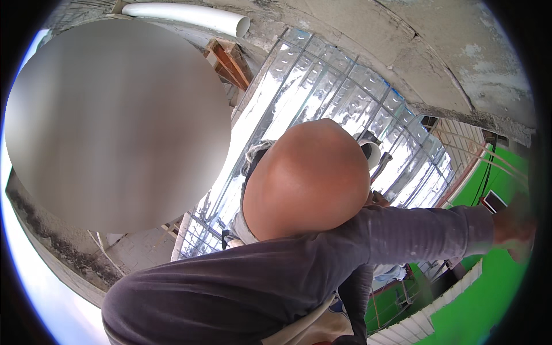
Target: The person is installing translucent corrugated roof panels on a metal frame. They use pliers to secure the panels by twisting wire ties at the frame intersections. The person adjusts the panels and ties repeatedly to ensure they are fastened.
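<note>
A long grey sleeve crosses from the lower left to the right edge; I take it for my left arm. At its end my left hand (pixel 516 227) is smeared by motion, its fingers unclear. A second dark sleeve (pixel 356 293) hangs lower down, seemingly my right arm. Beyond the long sleeve a small patch of skin, possibly my right hand (pixel 378 199), shows beside a dark curved handle (pixel 382 167); its grip is hidden. A bare, rounded knee-like shape (pixel 310 178) fills the middle, with frayed grey cloth (pixel 244 227) along its left side.
Shiny corrugated sheets (pixel 310 75) lie behind a grid of thin bars. A white pipe (pixel 190 16) rests by the concrete wall (pixel 448 52) near brown wood (pixel 230 63). A green wall (pixel 506 287) stands at right. A large blurred oval hides the upper left.
</note>
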